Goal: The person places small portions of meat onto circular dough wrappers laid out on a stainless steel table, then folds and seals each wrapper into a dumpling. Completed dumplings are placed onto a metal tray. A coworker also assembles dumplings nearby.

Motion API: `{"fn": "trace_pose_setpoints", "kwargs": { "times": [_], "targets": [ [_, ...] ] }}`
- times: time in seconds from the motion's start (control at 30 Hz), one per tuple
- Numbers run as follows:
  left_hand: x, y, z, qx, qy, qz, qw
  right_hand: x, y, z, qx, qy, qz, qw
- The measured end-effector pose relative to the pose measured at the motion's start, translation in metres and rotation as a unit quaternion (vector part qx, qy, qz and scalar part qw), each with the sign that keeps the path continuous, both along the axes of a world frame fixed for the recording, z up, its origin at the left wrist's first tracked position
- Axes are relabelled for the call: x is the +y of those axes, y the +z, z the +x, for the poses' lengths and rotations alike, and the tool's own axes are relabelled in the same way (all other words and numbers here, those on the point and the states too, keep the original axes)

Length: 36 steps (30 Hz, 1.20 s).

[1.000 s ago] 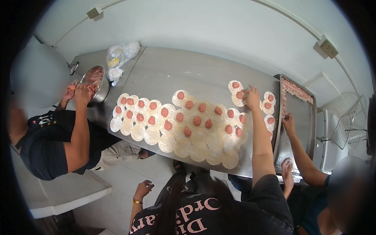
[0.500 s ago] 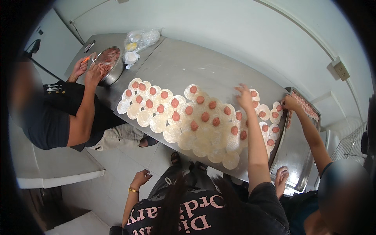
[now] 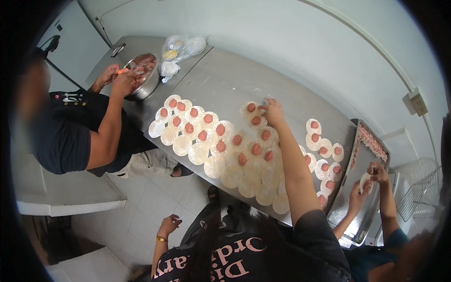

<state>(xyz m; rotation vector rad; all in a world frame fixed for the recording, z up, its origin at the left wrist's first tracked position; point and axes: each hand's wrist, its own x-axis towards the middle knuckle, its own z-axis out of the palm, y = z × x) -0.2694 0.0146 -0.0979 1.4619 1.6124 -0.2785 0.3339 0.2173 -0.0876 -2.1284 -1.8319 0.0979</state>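
My right arm stretches over the steel table, and my right hand (image 3: 272,112) hovers at the far edge of the wrapper rows with its fingers apart. It is nearest to a round dough wrapper (image 3: 245,114) topped with a ball of pink minced meat (image 3: 256,121); whether the fingertips touch it is unclear. My left hand (image 3: 170,224) hangs beside my body over the floor, loosely open and holding nothing. Many pale wrappers (image 3: 198,153) overlap across the table, the far rows carrying meat and the near rows bare. My right forearm hides some of them.
A co-worker at left works over a steel bowl (image 3: 152,84) of minced meat, holding something orange. Another at right holds a folded wrapper (image 3: 365,182) above a metal tray (image 3: 345,199) lined with filled pieces. Plastic bags (image 3: 192,47) lie near the wall.
My right hand has moved left across the wrappers. The right co-worker's hands have come together around a wrapper over the tray. The whole view has shifted slightly.
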Motion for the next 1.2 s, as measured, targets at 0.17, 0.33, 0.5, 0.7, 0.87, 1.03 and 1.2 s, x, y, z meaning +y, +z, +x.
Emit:
{"fn": "trace_pose_setpoints", "kwargs": {
  "times": [0.17,0.33,0.5,0.7,0.87,1.03,1.2],
  "targets": [
    [-0.005,0.006,-0.005,0.015,0.009,-0.016,1.000,0.003,-0.003,0.061,-0.051,-0.187,-0.020,0.981],
    [-0.004,0.024,-0.014,0.044,0.008,-0.018,0.999,-0.028,-0.001,0.136,-0.071,-0.353,-0.025,0.933],
    [0.000,0.034,-0.016,0.078,-0.010,-0.027,0.997,-0.094,0.009,0.201,-0.095,-0.469,-0.057,0.876],
    [0.016,0.026,-0.003,0.080,-0.063,-0.030,0.994,-0.188,0.013,0.231,-0.205,-0.513,-0.047,0.832],
    [0.037,0.021,0.020,0.043,-0.113,-0.017,0.993,-0.226,0.017,0.234,-0.183,-0.517,-0.022,0.836],
    [0.046,0.018,0.037,0.015,-0.128,-0.002,0.992,-0.210,0.021,0.229,-0.015,-0.234,0.037,0.972],
    [0.036,0.019,0.038,0.024,-0.126,0.014,0.992,-0.192,0.024,0.188,0.052,-0.143,-0.068,0.986]
  ]
}}
